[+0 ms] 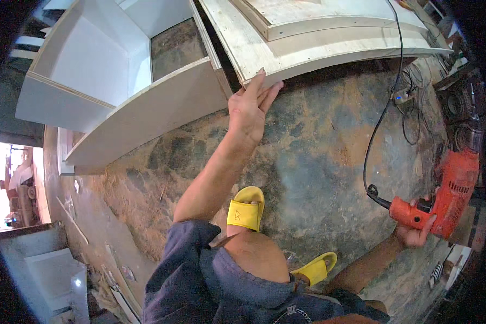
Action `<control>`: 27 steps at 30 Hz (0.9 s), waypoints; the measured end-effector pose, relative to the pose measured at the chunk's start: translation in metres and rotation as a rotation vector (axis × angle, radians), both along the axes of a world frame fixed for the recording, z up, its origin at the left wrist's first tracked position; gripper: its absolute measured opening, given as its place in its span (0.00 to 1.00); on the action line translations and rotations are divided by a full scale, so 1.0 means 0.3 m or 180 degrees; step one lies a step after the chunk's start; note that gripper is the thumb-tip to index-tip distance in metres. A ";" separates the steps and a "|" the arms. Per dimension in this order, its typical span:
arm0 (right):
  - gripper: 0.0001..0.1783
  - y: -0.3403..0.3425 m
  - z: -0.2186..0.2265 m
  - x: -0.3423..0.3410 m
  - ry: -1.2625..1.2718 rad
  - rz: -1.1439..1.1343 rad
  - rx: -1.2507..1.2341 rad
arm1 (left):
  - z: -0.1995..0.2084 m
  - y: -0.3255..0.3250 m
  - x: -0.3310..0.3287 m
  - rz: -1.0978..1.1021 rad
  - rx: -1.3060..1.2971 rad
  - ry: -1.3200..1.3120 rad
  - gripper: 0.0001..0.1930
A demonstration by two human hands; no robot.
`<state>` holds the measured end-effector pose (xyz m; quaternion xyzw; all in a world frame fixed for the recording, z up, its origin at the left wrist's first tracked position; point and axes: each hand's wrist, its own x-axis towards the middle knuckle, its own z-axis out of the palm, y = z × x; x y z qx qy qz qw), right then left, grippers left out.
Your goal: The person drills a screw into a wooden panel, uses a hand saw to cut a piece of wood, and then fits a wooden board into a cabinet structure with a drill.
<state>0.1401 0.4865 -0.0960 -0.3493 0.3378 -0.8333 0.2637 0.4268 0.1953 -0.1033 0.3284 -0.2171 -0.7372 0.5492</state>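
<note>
My left hand (247,113) reaches forward to the near corner of a pale wooden panel (297,59). One finger lies over its top edge and the thumb sits against the front side, so the fingers close on the corner. At the far right my right hand (414,233) is wrapped round the handle of an orange corded electric drill (454,186). The drill's front end points away from me and is blurred near the dark rim. From its handle a black cord (380,124) runs up over the panel.
Left of the panel lies a white open cabinet box (92,54). My feet, in yellow slides (244,213), stand on a stained, dusty floor (318,156). Cables and a small socket box (402,97) lie at right. Scrap strips and a white board (54,272) are at lower left.
</note>
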 end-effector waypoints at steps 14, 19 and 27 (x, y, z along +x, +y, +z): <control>0.27 -0.016 -0.045 0.060 0.0178 -0.0470 0.0316 | 0.006 -0.002 0.056 -0.0344 -0.0164 -0.0301 0.22; 0.28 -0.044 -0.101 0.133 0.0737 -0.0913 0.0928 | 0.010 -0.018 0.031 -0.0297 -0.0179 -0.0470 0.24; 0.33 -0.093 -0.134 0.271 0.0660 -0.1093 0.1026 | 0.022 -0.007 0.063 -0.0249 -0.0133 -0.0734 0.27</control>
